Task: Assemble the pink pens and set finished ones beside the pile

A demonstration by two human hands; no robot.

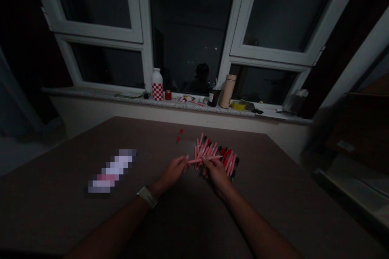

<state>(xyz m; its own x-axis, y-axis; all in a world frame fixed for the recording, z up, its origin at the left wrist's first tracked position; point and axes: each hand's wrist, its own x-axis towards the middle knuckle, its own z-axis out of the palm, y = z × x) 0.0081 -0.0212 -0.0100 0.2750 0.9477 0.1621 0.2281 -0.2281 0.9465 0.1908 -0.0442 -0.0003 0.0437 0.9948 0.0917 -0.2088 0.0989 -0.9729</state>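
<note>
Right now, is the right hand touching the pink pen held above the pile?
Touching. The head view shows the right hand with its fingers closed over the pink pen, whose other end the left hand pinches.

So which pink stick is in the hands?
The long pink stick, held level between the left hand and right hand; the others lie loose in the pile on the table.

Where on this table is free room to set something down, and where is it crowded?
Free patches: right of the pink tubes and right hand; between the blurred object and left hand. Crowded: around the tubes, where both hands work.
</note>
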